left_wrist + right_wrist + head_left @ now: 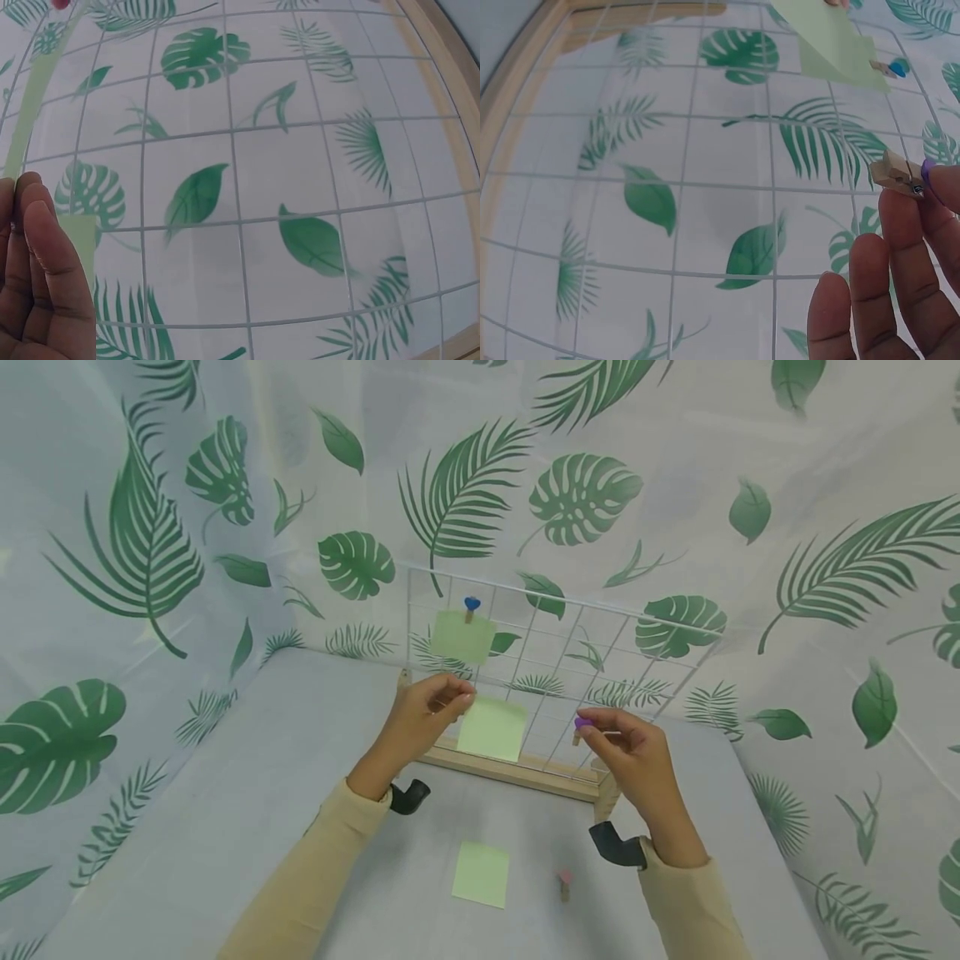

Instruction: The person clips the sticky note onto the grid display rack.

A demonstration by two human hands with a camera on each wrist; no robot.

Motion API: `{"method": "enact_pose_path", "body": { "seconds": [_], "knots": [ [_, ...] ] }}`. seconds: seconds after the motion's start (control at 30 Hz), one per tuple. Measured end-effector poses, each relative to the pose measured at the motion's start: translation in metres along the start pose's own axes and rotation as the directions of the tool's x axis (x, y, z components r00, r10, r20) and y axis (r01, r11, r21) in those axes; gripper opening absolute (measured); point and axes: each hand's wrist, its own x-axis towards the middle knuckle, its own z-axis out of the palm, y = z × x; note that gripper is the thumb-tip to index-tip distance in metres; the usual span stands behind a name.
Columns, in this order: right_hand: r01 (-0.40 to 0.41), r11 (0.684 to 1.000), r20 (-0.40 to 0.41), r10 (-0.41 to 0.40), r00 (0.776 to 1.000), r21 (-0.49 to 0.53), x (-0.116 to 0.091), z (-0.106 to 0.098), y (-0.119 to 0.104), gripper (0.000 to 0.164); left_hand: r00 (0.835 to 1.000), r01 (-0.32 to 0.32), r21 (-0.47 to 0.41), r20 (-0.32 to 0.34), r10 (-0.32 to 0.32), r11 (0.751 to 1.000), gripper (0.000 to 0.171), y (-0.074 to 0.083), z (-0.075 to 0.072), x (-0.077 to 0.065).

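My left hand pinches a pale green paper note by its upper left corner, in front of a white wire grid. My right hand holds a small wooden clothespin with a purple top between thumb and index finger, right of that note and apart from it. Higher on the grid, a clothespin with a blue heart clips another green note to the wires. On the table, nearer me, lie a third green note and a clothespin with a pink top.
The grid stands upright in a wooden base on a white-covered table. Behind and beside it hangs a white curtain printed with green leaves. Black wrist mounts sit below both hands.
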Motion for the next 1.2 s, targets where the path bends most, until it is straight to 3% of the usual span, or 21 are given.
{"method": "enact_pose_path", "body": {
  "seconds": [0.57,0.97,1.2],
  "knots": [
    [0.072,0.997,-0.014,-0.073,0.997,-0.024,0.007,-0.001,0.002,0.015,1.0,-0.007,-0.056,-0.029,0.005,0.998,0.013,0.003,0.007,0.007],
    [0.105,0.994,-0.008,-0.105,0.994,-0.004,0.01,0.0,0.007,0.018,0.997,-0.023,-0.042,-0.074,0.02,0.999,0.013,0.006,0.011,0.011],
    [0.111,0.994,-0.018,-0.111,0.994,-0.026,0.013,0.0,0.005,0.018,0.994,-0.072,-0.005,-0.088,0.072,0.997,0.013,0.005,0.012,0.016]
  ]
}}
